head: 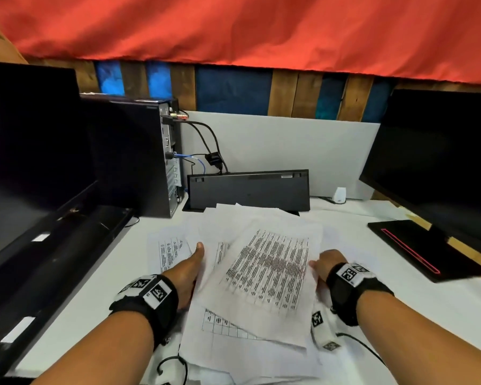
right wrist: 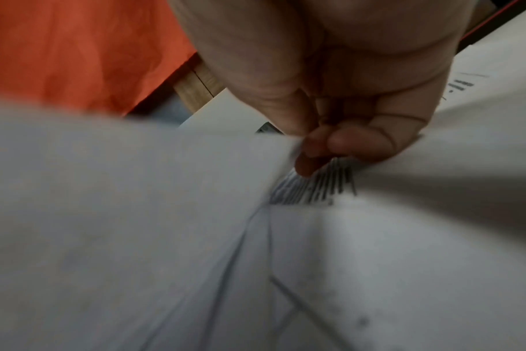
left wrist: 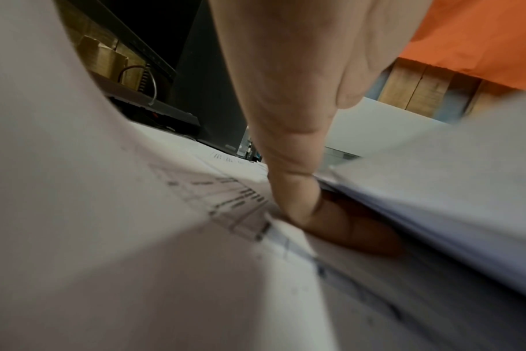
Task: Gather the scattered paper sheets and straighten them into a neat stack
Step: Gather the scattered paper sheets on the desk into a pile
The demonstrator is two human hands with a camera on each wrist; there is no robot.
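A loose pile of printed paper sheets [head: 267,270] lies fanned out on the white desk [head: 81,315] in front of me. My left hand [head: 195,262] is at the pile's left edge, thumb straight on top and fingers slid under the sheets. In the left wrist view a straight finger [left wrist: 285,166] touches a printed sheet beside the raised edges of the pile [left wrist: 436,213]. My right hand [head: 324,263] is at the pile's right edge. The right wrist view shows its curled fingertips [right wrist: 345,142] pinching a sheet [right wrist: 135,190]. One more printed sheet [head: 167,248] lies left of the pile.
A dark monitor [head: 25,148] and a PC tower [head: 139,157] stand at the left. A black keyboard [head: 247,190] leans upright behind the pile. Another monitor [head: 442,162] with a red-lined base [head: 428,248] is at the right. Cables [head: 172,365] lie at the near edge.
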